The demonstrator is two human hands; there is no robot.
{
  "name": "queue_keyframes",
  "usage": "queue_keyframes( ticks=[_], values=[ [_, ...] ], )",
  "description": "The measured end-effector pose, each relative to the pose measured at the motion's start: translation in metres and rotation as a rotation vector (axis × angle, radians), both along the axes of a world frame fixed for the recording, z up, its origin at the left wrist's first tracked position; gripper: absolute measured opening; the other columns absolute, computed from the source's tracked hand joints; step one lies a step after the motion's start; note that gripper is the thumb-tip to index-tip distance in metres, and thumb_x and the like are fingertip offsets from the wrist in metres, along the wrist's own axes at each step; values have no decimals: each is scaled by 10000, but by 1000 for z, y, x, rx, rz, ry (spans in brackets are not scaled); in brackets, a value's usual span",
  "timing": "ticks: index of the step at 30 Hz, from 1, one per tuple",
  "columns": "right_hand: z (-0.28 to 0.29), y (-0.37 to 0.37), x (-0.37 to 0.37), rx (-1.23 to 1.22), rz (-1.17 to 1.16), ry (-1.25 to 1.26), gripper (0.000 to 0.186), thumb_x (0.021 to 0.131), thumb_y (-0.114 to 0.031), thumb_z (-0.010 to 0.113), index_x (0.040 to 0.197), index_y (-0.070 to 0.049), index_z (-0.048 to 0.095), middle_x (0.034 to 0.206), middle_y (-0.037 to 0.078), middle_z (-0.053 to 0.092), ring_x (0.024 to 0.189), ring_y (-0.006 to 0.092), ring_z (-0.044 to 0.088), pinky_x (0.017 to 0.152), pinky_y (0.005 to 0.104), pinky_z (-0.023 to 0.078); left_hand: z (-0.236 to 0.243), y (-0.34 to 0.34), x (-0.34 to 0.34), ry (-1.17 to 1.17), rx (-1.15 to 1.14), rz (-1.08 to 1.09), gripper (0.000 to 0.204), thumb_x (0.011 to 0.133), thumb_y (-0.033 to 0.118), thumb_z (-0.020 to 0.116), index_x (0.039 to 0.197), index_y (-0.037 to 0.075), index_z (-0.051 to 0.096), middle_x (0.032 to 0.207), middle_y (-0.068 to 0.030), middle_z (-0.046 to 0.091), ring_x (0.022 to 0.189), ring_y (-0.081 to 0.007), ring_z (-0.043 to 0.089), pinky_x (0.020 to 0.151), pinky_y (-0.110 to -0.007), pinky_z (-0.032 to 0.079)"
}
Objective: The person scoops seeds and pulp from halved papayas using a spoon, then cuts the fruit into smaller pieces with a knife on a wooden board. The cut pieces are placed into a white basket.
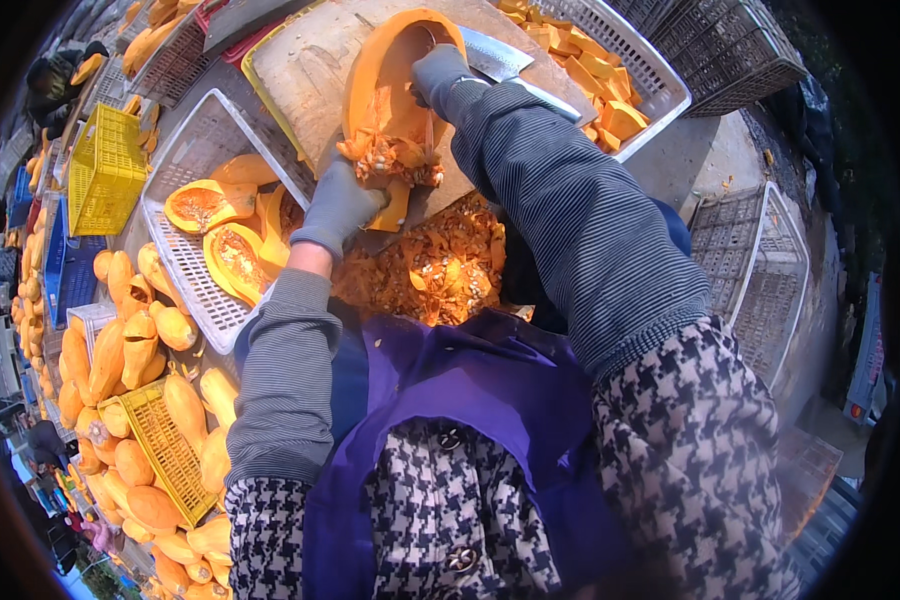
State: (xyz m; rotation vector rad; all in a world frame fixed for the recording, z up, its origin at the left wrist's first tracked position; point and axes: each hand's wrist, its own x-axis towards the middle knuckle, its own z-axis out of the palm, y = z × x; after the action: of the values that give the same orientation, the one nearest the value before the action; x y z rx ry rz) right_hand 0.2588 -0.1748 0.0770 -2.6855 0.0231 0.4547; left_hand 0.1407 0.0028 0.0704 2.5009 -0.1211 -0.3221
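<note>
Outdoors in bright sun, crowded close on the left

At far left, a dark-clothed person [52, 85] in the background, then a yellow crate [105, 170] and a blue crate [75, 270]. Nearer, a heap of whole orange squashes [120, 350], spread around a second yellow crate [175, 445] toward the lower edge. Next, a white slotted crate [205, 290] with halved squashes [235, 255] inside, some with hollow faces turned up.

Left grip [340, 205], gloved in grey, at the lower end of a large half squash [395, 75], close against loose pulp [390, 155] and pale seeds; fingers bent, but cannot tell whether closed on anything. Half squash raised on end over the pale bench [305, 75], hollow in view. Below, between the forearms, a mound of stringy pulp and seeds [450, 255], with a purple apron [450, 365] nearer the body.

Right grip [440, 75], also grey-gloved, curled at the right side of the hollow; cannot tell whether clasping rim, tool or nothing. Just beside, a broad metal blade [495, 55], partly behind the forearm. Farther right, a white crate [660, 85] of orange chunks [590, 75], then dark crates [730, 60] and pale crates [770, 270] near the rim of view.
</note>
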Motion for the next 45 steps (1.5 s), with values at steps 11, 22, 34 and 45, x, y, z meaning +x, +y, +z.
queue_keyframes(
  ticks=[11,22,34,45],
  values=[
    [13,-47,-3,-105,122,-362,310,864,-74,505,1162,-37,582,1047,174,652,988,314,637,864,415,497,-6,3,1,-88,-105,-26,642,687,128,744,1236,-2,438,1134,-226,590,1075,-349,579,904,-358,459],
    [11,-8,-41,-36,491,-195,249,843,-83,547,1083,-28,581,990,202,643,989,342,621,838,411,502,-17,2,5,-67,-120,3,590,739,173,743,1227,-13,470,1132,-226,607,1067,-358,585,899,-378,470],
    [9,-18,-85,-138,439,-138,233,826,-116,565,1028,-13,513,915,258,644,900,389,639,766,451,506,15,9,-11,93,-129,30,813,692,286,760,1336,-14,365,1137,-259,583,1056,-374,575,884,-396,458],
    [-6,-13,-48,484,-32,-108,289,783,-11,494,1055,28,581,822,237,652,669,309,654,543,366,516,7,3,-16,-177,43,-4,805,741,169,669,1414,15,257,1232,-249,494,1127,-384,517,929,-414,440]
  ],
)
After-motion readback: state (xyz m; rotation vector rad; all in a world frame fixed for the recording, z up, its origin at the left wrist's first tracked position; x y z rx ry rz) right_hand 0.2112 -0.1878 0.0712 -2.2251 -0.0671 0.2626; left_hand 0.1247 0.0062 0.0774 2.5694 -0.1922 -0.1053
